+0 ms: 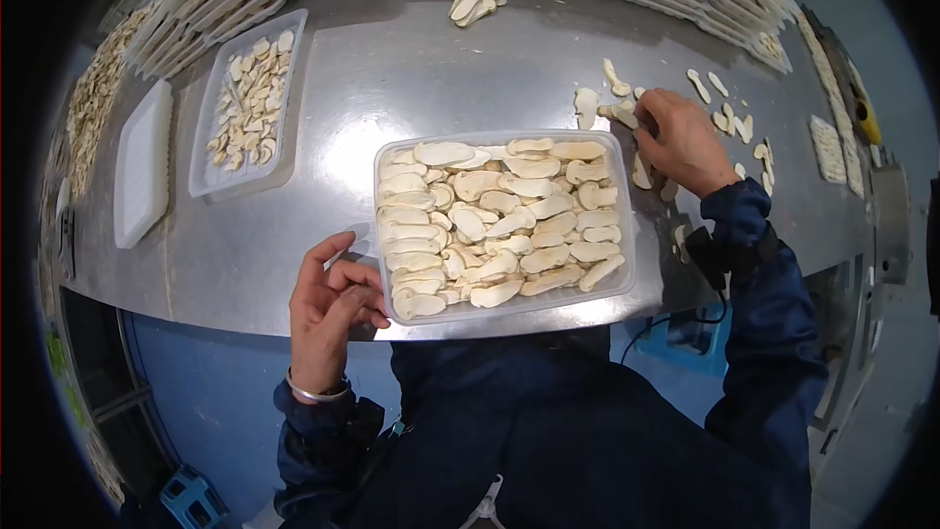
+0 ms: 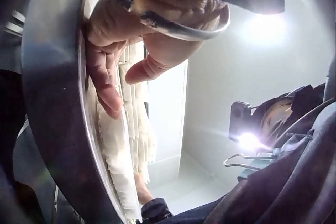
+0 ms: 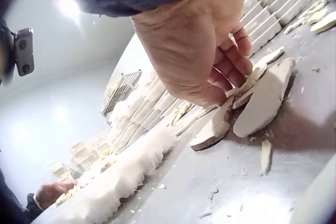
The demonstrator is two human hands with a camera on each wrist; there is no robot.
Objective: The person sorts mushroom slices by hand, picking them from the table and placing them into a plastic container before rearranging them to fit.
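Pinching a pale mushroom slice [image 1: 620,114] in the right hand [image 1: 688,144], right of center in the head view, among slices strewn on the tabletop [image 1: 333,69]. Resting the left hand [image 1: 331,318], with fingers relaxed and clasping nothing, beside the lower-left corner of a clear tray [image 1: 628,250] at mid-frame, packed with sliced mushrooms [image 1: 504,220]. Showing a part-filled tray [image 1: 208,174] at upper left.

Your sleeves [image 1: 778,318] are navy, the table [image 1: 343,69] silver-grey, the tray [image 1: 624,220] at its near edge milky white, its slices [image 1: 510,223] cream.
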